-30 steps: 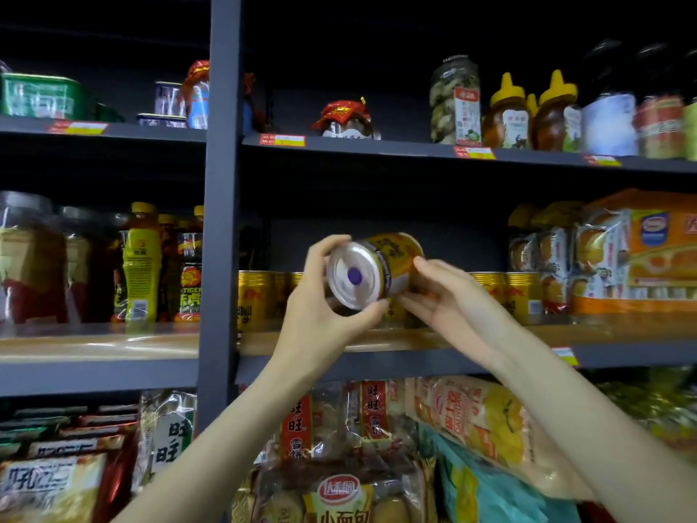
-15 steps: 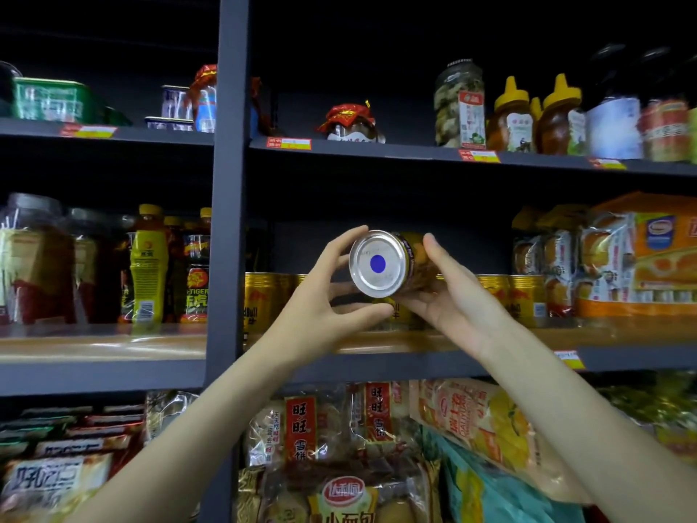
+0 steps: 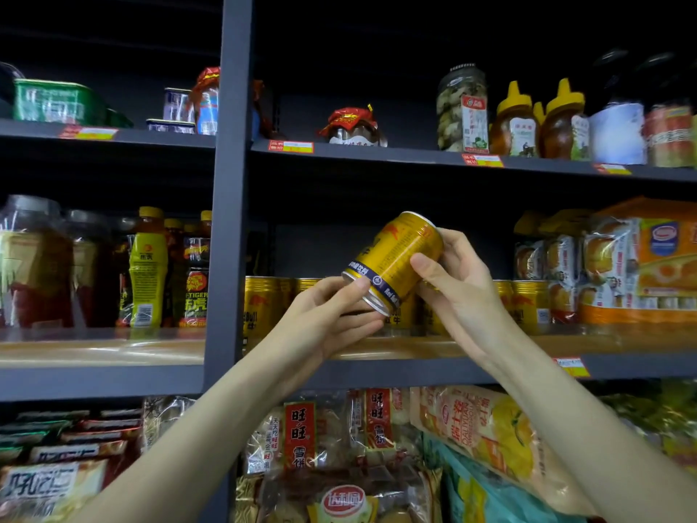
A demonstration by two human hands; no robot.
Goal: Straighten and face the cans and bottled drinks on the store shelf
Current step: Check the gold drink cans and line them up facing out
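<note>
Gold can: we hold the gold can (image 3: 394,258) up in front of the middle shelf (image 3: 433,349), clear of the board and tilted, its top up and to the right, its base down and to the left. We judge the tilt lets us read the label and find its front before we set it down.
Left hand: our left hand (image 3: 332,318) cups the base, thumb on the rim and fingers curled beneath. It looks like the pivot that carries the weight.
Right hand: our right hand (image 3: 456,281) grips the upper body, thumb across the printed side and fingers wrapped behind the top. We take this as the hand that does the turning.
Label: small print and a blue band near the base face us; a red emblem shows toward the left side. The front panel, we judge, is not yet square to us.
Can row: the row of gold cans (image 3: 271,303) stands upright on the same shelf just behind our hands. The can probably belongs there.
Bottles: the yellow-capped bottles (image 3: 149,266) stand upright in the bay to the left, well apart from our hands.
Next move: we would likely right the can and stand it emblem-forward near the front edge.
Risk: the slick metal could slip while it is tilted off the board.
</note>
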